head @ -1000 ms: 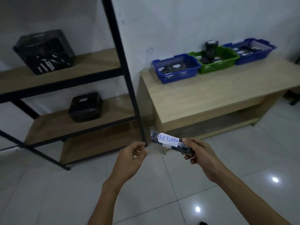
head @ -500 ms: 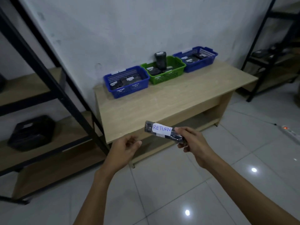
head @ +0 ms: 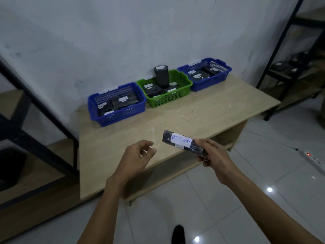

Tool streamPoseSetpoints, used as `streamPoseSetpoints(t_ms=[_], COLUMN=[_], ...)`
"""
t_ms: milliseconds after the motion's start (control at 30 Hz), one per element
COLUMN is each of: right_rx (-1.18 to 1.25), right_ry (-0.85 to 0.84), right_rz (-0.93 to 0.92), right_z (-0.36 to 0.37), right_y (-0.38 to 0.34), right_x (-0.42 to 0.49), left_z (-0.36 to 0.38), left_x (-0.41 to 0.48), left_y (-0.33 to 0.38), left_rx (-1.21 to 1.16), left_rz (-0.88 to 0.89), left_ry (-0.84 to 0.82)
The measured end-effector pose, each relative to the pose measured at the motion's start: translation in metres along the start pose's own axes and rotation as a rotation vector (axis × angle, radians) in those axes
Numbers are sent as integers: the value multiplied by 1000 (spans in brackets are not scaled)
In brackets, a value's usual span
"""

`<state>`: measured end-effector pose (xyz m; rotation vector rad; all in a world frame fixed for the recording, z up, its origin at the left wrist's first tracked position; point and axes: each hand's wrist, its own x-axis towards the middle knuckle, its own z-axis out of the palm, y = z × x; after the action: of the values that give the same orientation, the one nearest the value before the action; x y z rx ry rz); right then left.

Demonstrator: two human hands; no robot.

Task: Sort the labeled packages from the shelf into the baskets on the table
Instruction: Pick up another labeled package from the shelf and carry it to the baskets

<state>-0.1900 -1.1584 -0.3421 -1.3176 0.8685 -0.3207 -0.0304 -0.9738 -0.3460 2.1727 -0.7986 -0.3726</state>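
Note:
My right hand [head: 213, 155] grips one end of a slim black package [head: 181, 142] with a white label reading RETURN, held above the front edge of the wooden table [head: 184, 117]. My left hand [head: 135, 159] hovers just left of the package with loosely curled fingers and holds nothing. At the back of the table stand three baskets with black labeled packages inside: a blue one [head: 123, 116] on the left, a green one [head: 182, 95] in the middle with one package standing upright, and a blue one [head: 219, 80] on the right.
A black-framed wooden shelf [head: 22, 138] stands left of the table, with a dark package [head: 10, 164] on a lower board. Another shelf [head: 288, 67] with dark packages stands at the right. A power strip [head: 314, 158] lies on the tiled floor.
The view has turned from the left shelf to the table and come closer. Both hands now hang over its front edge, the right hand still holding the package.

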Motion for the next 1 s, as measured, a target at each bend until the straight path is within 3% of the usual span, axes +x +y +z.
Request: streamPoseSetpoints(t_ms=[233,1000], right_rx=[29,-44], right_ry=[63,-101], right_rz=[17,49], right_z=[-15,-176], right_y=[-36,-144], right_x=[97,424], left_z=[13,177], left_x=[118,401], left_y=[18,123], left_rx=[-6,-37], left_rz=[0,-163], left_ry=[-1,33])
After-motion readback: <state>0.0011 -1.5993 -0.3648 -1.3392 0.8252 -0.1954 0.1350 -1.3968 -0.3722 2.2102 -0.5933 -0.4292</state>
